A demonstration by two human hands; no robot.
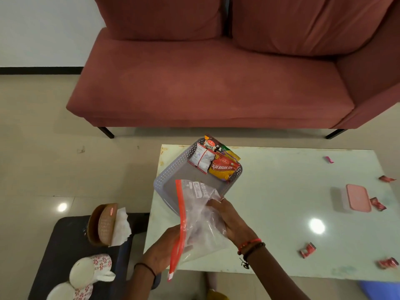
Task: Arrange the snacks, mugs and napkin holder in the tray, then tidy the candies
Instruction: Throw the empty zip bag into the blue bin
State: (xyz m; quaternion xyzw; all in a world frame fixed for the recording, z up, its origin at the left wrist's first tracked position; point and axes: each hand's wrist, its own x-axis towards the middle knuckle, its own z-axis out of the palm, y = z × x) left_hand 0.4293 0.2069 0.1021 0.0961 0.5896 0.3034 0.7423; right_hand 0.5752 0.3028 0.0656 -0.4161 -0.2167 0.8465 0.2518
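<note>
Centrally, one clear zip bag (200, 221) with an orange-red seal strip, crumpled, held above the pale table's (281, 213) near edge: left hand (161, 253) clenched on the seal end at 7 o'clock, right hand (230, 220) grasping the bag's body at 3 o'clock. At 12 o'clock of the bag, one grey perforated tray (171, 176) holding snack packets (216, 162) stacked in its far corner. Red-wrapped candies (307, 250) lie scattered at the table's right; mugs (91, 269) and napkin holder (104, 224) sit on a dark stool (62, 245) at 9 o'clock.

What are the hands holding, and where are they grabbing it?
Both hold a clear zip bag: left hand near its orange zipper edge, right hand on its side.
</note>
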